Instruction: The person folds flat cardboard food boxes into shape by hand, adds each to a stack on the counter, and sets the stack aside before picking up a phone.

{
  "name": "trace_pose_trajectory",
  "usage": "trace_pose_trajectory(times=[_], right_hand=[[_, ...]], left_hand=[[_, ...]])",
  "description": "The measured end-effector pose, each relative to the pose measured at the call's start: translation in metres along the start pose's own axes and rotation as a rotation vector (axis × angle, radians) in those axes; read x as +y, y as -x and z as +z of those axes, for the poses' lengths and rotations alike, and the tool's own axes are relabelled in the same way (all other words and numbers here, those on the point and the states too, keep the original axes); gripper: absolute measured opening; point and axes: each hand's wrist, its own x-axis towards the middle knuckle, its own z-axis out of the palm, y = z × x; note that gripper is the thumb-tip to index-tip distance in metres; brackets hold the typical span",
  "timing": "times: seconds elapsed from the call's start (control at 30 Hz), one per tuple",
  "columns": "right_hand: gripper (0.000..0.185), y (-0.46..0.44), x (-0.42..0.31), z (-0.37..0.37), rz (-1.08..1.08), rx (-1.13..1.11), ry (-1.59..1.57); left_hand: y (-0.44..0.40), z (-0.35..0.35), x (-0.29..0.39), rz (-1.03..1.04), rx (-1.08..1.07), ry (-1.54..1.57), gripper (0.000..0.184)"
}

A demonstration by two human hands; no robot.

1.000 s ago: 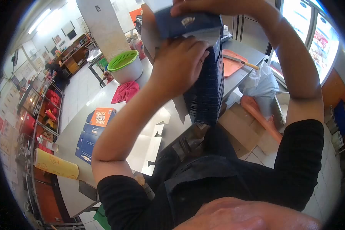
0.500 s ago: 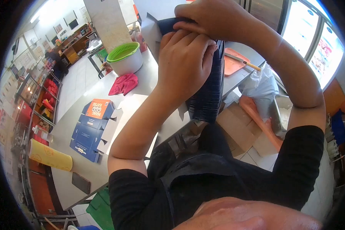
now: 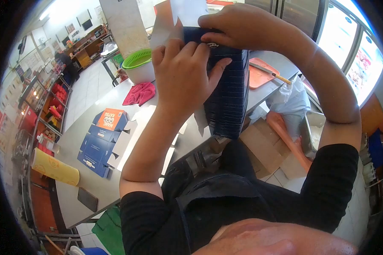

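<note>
A tall stack of dark blue folded cartons (image 3: 227, 102) stands at the table edge in front of me. On top of it lies a carton with raised white and orange flaps (image 3: 191, 12). My right hand (image 3: 242, 26) pinches the blue edge of this top carton between thumb and fingers. Against its near left side rests my left hand (image 3: 185, 74), back toward me, thumb spread away from bent fingers, whose tips are partly hidden. Left of my forearm, a flat blue and orange carton (image 3: 102, 142) lies beside white carton sheets (image 3: 134, 138).
The metal table (image 3: 78, 123) holds a yellow roll (image 3: 55, 166), a phone (image 3: 87, 199), a pink cloth (image 3: 139, 93) and a green-rimmed tub (image 3: 139, 72). At right are an orange tray with a knife (image 3: 263, 74), a plastic bag (image 3: 291, 100) and a cardboard box (image 3: 264, 146). A person stands far left.
My left hand has shifted left and its thumb has spread from the fingers. White and orange flaps now stand raised above the stack. My right hand has moved slightly and still grips the carton.
</note>
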Motion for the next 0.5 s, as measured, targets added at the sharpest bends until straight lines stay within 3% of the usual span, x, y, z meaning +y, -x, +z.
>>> trace_pose_trajectory(times=[0.1,0.2,0.3,0.4,0.5], right_hand=[[0.039,0.0,0.009,0.0,-0.068,0.018,0.076],[0.04,-0.004,0.005,-0.008,0.018,-0.166,-0.104],[0.031,-0.021,0.008,0.039,-0.013,0.292,0.028],[0.04,-0.035,0.021,0.075,-0.132,0.405,-0.101],[0.048,-0.025,0.038,0.06,-0.162,0.277,-0.352]], left_hand=[[0.002,-0.002,0.0,-0.021,-0.044,-0.011,0.049],[0.006,0.002,-0.001,-0.026,-0.011,-0.033,0.05],[0.008,0.004,-0.002,-0.055,-0.013,-0.015,0.05],[0.012,0.005,0.0,-0.064,-0.016,-0.003,0.051],[0.017,0.007,0.006,-0.047,0.023,0.043,0.053]])
